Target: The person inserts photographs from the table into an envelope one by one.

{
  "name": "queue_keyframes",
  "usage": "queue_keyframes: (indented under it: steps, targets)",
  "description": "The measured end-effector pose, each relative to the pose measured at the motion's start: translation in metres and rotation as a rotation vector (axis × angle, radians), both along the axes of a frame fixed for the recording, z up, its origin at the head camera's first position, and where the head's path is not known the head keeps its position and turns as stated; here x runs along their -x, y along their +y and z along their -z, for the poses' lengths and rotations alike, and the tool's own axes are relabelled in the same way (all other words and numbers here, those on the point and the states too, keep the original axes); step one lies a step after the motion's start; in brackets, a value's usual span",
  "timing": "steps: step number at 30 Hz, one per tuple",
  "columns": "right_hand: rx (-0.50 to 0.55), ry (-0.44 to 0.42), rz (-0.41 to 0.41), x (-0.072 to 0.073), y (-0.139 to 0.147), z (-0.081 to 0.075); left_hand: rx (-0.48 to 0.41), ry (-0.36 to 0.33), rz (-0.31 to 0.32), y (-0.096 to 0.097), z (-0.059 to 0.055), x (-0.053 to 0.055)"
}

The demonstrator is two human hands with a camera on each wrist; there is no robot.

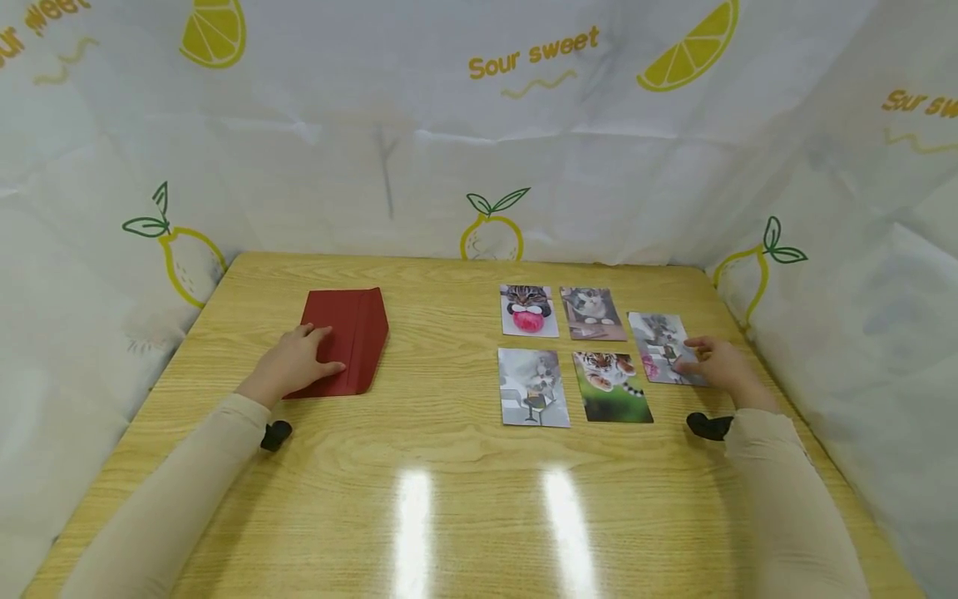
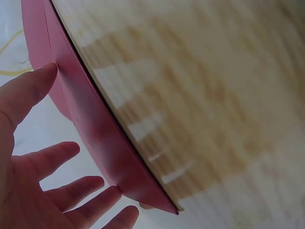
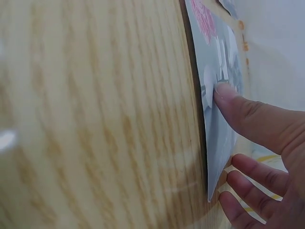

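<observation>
on the wooden table (image 1: 479,524), the red envelope (image 1: 340,312) at left is touched by a spread left hand (image 1: 295,362) and the rightmost card (image 1: 659,337) by a loosely spread right hand (image 1: 722,366), both papers likely light and easily creased, the probably slick card best pinched by its edges.

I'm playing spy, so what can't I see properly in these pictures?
Head view: whether anything is inside the red envelope; its paper hides it.
Head view: part of the rightmost card, covered by the right hand.
Left wrist view: the wood grain, blurred.
Right wrist view: most of a second card, cut off by the top edge.
</observation>
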State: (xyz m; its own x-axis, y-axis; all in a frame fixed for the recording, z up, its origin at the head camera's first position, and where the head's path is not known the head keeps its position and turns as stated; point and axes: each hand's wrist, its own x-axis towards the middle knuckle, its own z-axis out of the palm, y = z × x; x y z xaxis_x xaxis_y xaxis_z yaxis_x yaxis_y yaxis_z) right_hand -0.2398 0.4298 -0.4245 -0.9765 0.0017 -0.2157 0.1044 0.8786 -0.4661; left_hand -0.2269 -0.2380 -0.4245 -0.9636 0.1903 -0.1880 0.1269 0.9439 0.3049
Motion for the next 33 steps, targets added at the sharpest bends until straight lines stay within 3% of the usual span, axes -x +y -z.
queue_keyframes:
  steps: [14,33]
  targets:
    - [-0.019,-0.010,0.000,-0.0007,-0.0063,-0.0039,0.019,-0.039,-0.018,-0.0002,-0.0025,-0.0008]
    - [-0.033,-0.028,0.022,-0.0026,-0.0083,-0.0049,-0.009,-0.102,-0.029,-0.0004,-0.0038,0.0076]
